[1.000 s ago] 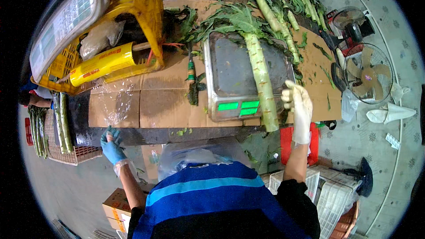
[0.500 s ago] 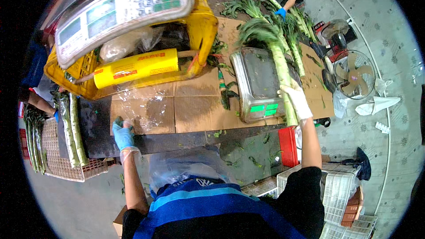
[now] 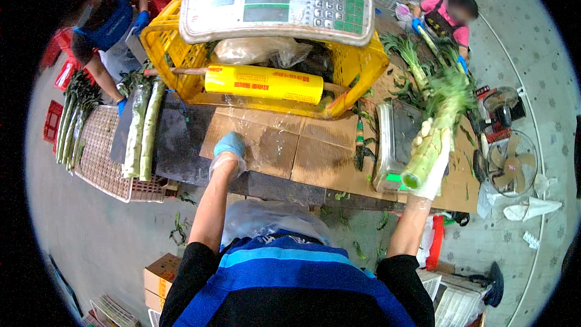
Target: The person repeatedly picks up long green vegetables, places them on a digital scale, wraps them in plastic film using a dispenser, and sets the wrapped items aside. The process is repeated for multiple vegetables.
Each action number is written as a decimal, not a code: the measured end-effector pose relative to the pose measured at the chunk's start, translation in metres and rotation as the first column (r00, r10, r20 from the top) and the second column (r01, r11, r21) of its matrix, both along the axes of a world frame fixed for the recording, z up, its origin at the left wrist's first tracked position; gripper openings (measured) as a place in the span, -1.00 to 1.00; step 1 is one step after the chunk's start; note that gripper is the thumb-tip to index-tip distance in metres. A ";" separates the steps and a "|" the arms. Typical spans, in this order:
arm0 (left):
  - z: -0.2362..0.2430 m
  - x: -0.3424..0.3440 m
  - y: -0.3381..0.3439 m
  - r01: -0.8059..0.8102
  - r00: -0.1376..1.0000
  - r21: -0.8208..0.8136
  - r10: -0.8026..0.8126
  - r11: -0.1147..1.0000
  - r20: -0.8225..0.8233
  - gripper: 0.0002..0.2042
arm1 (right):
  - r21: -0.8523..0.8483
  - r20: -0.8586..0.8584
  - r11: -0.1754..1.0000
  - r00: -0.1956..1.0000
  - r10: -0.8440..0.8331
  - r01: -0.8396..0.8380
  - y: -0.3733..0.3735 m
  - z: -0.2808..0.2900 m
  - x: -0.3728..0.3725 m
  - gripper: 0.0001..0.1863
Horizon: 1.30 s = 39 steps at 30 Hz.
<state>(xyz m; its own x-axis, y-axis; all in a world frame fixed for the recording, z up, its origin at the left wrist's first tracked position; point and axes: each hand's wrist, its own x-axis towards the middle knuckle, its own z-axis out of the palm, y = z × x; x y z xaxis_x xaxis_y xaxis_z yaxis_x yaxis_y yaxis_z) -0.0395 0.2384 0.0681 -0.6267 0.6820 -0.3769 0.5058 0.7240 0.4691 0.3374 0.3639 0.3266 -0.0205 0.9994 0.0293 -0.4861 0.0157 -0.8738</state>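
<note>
Celtuce stalk (image 3: 432,150) has tilted up, clasped by right grip (image 3: 438,172); likely heavy, stiff, best held mid-stem. Left grip (image 3: 230,144): closure indiscernible.

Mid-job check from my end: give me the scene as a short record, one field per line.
Left hand: blue glove, at clear film over cardboard; grip unclear
Right hand: white glove, closed around a thick green stalk, cut end toward the wearer
Beside the stalk: metal scale, partly hidden; contact unclear
Ahead: yellow roll on a rod, yellow crate behind it
Far left: two long stalks
Other people: one upper left, one upper right
</note>
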 end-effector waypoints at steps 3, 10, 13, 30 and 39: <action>0.041 0.034 -0.021 -0.230 0.973 0.144 0.221 0.963 0.071 -0.53 | 0.093 0.211 0.995 0.977 -0.045 0.026 0.004 0.010 -0.030 -0.53; 0.017 0.034 -0.042 -0.141 0.989 -0.066 0.137 0.988 -0.055 -0.67 | 0.554 0.758 0.557 0.652 -0.028 -0.619 -0.016 -0.035 -0.122 -0.17; 0.021 0.019 -0.053 0.056 0.998 -0.173 -0.061 0.983 -0.026 -0.71 | 0.316 0.934 0.320 0.234 -0.269 -0.893 -0.029 -0.061 -0.146 -0.10; 0.022 0.029 -0.018 0.416 0.787 0.374 -0.123 0.828 -0.604 -0.51 | -0.007 0.971 0.522 -0.130 -0.198 -0.853 -0.004 -0.207 -0.138 -0.18; 0.085 0.007 0.040 0.611 0.692 -0.317 -0.684 0.725 -0.231 -0.31 | 0.196 0.981 0.727 0.125 -0.150 -0.658 -0.055 -0.183 -0.139 -0.47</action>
